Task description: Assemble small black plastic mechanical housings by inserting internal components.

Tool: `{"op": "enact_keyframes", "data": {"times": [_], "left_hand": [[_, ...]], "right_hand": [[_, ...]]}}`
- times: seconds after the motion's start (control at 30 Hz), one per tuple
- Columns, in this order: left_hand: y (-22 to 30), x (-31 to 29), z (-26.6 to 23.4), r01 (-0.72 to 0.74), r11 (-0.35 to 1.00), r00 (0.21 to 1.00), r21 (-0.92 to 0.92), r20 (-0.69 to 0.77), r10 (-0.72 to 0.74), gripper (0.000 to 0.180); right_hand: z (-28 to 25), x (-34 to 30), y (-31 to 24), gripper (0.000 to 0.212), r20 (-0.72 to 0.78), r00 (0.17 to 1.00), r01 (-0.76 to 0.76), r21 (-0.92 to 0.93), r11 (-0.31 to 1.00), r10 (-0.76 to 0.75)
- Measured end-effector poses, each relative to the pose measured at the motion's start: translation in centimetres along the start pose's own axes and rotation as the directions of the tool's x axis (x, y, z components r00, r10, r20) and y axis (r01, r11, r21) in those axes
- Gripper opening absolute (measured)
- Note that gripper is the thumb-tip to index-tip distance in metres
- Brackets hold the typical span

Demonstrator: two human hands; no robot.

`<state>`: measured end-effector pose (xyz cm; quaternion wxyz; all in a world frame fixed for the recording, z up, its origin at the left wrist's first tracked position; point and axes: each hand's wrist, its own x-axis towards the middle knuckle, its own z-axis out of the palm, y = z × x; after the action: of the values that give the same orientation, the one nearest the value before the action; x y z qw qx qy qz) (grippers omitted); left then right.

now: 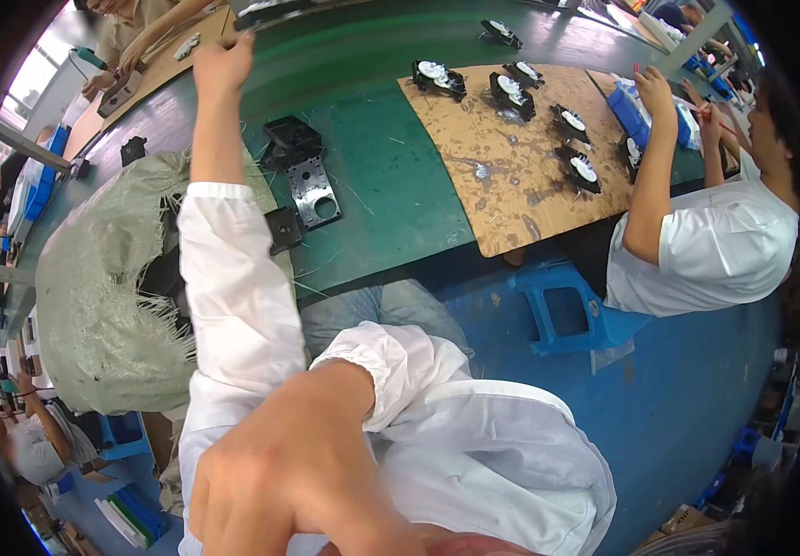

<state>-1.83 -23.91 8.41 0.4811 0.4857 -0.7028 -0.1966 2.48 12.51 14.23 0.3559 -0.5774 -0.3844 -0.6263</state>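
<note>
My left hand [222, 67] is stretched out over the far side of the green bench, its fingers curled closed beside a dark object [275, 11] at the top edge. Whatever it grips, if anything, is hidden. Close to the camera, my right hand [293, 463] hangs bent and blurred, its fingertips cut off by the lower edge. To the right of my left forearm lie a black housing [290, 139], a silver metal plate with a round hole [314, 193] and a black block [283, 228].
A pale woven sack [103, 296] bulges left of my arm. On the right, several black units with white discs [511, 91] stand on a stained brown board [474, 176]. A co-worker in white [715, 250] sits there beside a blue stool [571, 310]. Another person works at the far left.
</note>
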Motion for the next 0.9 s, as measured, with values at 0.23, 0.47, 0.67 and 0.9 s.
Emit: {"op": "enact_keyframes", "data": {"times": [0.23,0.47,0.67,0.9], "left_hand": [[9.0,-12.3,-2.0,0.026,0.958,1.0,-0.286,-0.001,-0.027,0.026],[11.0,-18.0,0.3,0.071,0.916,0.989,-0.394,0.145,-0.014,0.011],[9.7,-20.9,0.6,0.114,0.868,0.984,-0.483,0.174,-0.033,0.01],[8.9,-22.3,-0.2,0.155,0.856,0.98,-0.493,0.184,-0.072,0.011]], "right_hand": [[0.1,-1.6,0.3,0.026,-0.3,0.95,0.143,0.191,0.971,-0.081],[0.3,-1.8,1.9,0.024,-0.31,0.947,0.114,0.099,0.989,-0.078],[0.7,-1.9,3.3,0.023,-0.296,0.954,0.057,0.042,0.998,-0.042],[0.7,-0.7,4.3,0.021,-0.232,0.973,-0.028,-0.048,0.998,0.017]]}}
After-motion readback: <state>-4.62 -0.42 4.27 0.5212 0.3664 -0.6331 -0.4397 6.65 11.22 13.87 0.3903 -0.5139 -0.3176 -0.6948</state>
